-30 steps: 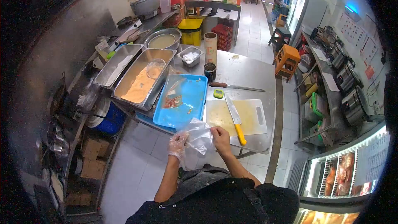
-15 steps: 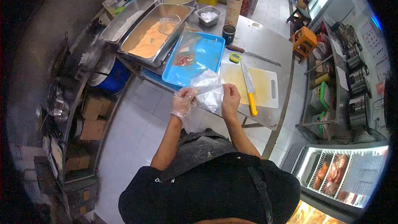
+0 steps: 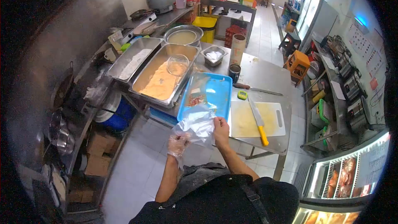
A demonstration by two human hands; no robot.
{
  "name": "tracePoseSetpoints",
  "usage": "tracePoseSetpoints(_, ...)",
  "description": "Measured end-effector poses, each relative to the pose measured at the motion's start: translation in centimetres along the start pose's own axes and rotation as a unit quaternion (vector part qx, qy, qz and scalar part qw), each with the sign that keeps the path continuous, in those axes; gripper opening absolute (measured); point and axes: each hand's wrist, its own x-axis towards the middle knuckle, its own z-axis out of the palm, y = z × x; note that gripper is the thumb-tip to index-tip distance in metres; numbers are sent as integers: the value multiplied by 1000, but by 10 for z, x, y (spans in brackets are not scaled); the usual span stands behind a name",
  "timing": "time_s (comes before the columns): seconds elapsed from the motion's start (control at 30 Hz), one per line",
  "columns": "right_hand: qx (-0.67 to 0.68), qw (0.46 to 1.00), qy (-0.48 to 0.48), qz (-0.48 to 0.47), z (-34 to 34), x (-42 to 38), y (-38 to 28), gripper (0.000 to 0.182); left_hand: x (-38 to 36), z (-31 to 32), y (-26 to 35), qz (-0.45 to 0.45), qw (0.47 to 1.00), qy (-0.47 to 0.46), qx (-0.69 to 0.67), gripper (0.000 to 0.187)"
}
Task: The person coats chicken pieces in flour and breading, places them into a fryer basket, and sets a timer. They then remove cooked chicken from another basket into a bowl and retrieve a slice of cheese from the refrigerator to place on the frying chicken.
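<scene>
The gloved left hand [image 3: 178, 144] and bare right hand [image 3: 221, 130] had a crinkled plastic sheet [image 3: 198, 123] spread between pinched fingers, by the blue tray [image 3: 218, 94] at the tabletop's [image 3: 267, 76] near edge.

the bag [image 3: 199, 121] is whitish and see-through, the tray [image 3: 219, 87] bright blue, the board [image 3: 244, 122] white with a yellowish middle. the knife handle [image 3: 263, 136] and bin [image 3: 208, 36] are yellow, the stool [image 3: 298, 61] orange, the powder [image 3: 157, 83] pale orange, the shirt [image 3: 207, 201] black.
</scene>
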Motion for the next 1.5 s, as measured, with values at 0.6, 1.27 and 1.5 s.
tracePoseSetpoints(0.6, -296, 813, 227, -448, 81, 376, -32, 12, 16, -152, -13, -3, 920, 393, 9, 17)
tracePoseSetpoints(1.27, -375, 842, 123, -368, 109, 479, 32, 33, 66, -71, 26, -87, 899, 404, 147, 14)
tracePoseSetpoints(1.5, -79, 932, -313, -165, 93, 228, -26, 24, 57, -46, 31, 2, 945, 307, 115, 18)
